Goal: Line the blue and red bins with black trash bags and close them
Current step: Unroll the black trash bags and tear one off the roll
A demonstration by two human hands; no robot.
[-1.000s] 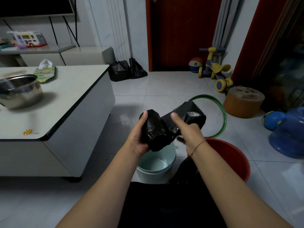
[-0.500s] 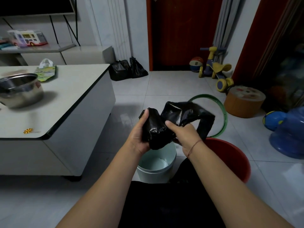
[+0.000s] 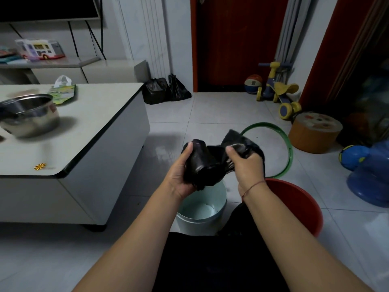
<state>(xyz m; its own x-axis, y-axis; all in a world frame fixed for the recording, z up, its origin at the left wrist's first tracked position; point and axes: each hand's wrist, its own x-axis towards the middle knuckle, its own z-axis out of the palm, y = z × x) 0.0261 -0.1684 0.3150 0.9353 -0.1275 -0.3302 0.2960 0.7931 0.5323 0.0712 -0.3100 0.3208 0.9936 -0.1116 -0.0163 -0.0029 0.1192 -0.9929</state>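
Hidden in part beneath the left hand [image 3: 179,171]: pale blue round plastic bin [image 3: 195,225]. Behind the forearm of the right hand [image 3: 248,167]: near edge of red round plastic bin [image 3: 299,205]. Blurred black plastic bag [image 3: 206,165], perhaps rolled.

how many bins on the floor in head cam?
2. Pale blue bin on the floor directly in front of the person; red bin just right of it, partly hidden behind the right arm. Others could sit out of frame.
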